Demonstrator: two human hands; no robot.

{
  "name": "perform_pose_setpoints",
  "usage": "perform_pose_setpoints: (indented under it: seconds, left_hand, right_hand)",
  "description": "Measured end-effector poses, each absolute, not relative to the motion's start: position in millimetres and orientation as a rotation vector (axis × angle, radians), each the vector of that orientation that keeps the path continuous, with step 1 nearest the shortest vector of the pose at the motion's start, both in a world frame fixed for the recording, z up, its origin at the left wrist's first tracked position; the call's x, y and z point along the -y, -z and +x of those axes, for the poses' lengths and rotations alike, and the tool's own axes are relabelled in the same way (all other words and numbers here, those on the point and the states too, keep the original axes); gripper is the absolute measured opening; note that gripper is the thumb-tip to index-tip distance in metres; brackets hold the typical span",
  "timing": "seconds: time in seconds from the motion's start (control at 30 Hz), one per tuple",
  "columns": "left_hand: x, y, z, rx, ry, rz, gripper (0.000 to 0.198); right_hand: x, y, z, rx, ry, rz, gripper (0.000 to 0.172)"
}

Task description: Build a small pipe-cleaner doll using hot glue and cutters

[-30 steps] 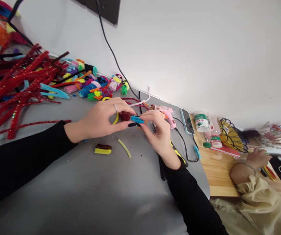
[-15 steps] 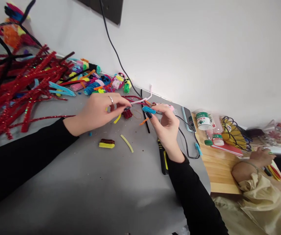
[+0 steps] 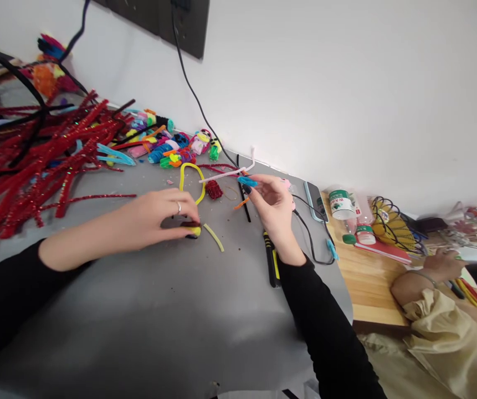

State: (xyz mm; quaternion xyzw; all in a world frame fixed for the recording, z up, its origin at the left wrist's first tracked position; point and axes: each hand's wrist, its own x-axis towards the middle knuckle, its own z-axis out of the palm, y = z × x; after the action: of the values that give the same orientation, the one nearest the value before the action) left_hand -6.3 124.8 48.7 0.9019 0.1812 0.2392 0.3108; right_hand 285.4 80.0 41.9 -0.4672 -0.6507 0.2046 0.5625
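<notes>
My left hand [image 3: 161, 219], a ring on one finger, is closed over a small yellow and brown pipe-cleaner piece [image 3: 195, 230] low at the grey table; its yellow end shows past the fingertips. Between thumb and forefinger, my right hand [image 3: 272, 208] pinches a small folded blue pipe-cleaner piece [image 3: 246, 181]. Just right of the left fingers lies a short pale-yellow strip [image 3: 214, 237]. A dark red fuzzy block [image 3: 214, 190] rests between the hands, near a bent yellow pipe cleaner [image 3: 182, 174] and a pale pink one [image 3: 225, 174].
Red glittery pipe cleaners [image 3: 67, 149] heap up at left, with small colourful figures [image 3: 175, 145] along the wall. Yellow-black pliers handles [image 3: 272, 260] lie under my right wrist. A phone [image 3: 315, 200] and cable are at right. A co-worker's arm [image 3: 416, 285] rests at the wooden table.
My left hand has come down from beside the red block to the yellow and brown piece and closed on it. The right hand keeps the blue piece. The view has shifted slightly.
</notes>
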Motion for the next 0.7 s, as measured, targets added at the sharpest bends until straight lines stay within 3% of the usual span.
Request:
perform_pose_setpoints:
  seconds: [0.3,0.53,0.7]
  left_hand:
    - [-158.5,-74.9,66.8,-0.774,-0.892,1.526,0.050]
    - [-167.1,-61.5,81.4,-0.612,-0.786,1.191,0.031]
    - [-171.4,-59.6,68.9,-0.597,-0.815,1.065,0.018]
  right_hand:
    - [-74.1,-47.3,273.0,1.449,-0.560,-1.131,0.015]
    - [-73.3,-47.6,274.0,1.482,-0.623,-1.251,0.019]
    - [-70.7,-49.5,274.5,1.674,-0.664,-1.307,0.011]
